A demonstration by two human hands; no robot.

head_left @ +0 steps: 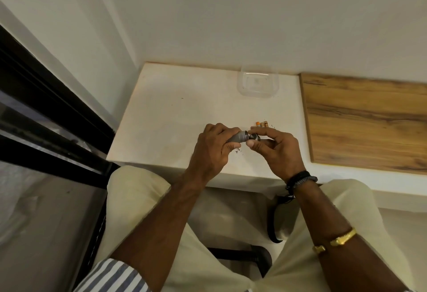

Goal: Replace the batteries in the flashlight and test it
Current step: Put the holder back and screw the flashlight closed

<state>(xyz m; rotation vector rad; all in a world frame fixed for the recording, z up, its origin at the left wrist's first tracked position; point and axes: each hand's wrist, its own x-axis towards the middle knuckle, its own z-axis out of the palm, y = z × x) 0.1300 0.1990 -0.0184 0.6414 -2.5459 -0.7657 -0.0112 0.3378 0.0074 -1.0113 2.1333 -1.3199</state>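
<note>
1. Noted a white tabletop (180,107), matte, fitted into the corner between two pale walls.
2. Found a clear plastic container (257,84) standing at the far edge, toward the right.
3. Counted three batteries (262,124) lying side by side and touching, nearer the front, well apart from the container; showed orange and tan ends.
4. Spotted small dark specks (238,151) scattered near the front edge, with a few more beside the batteries.
5. Saw a wooden board (365,118) covering the right stretch, its left edge near the batteries.
</note>
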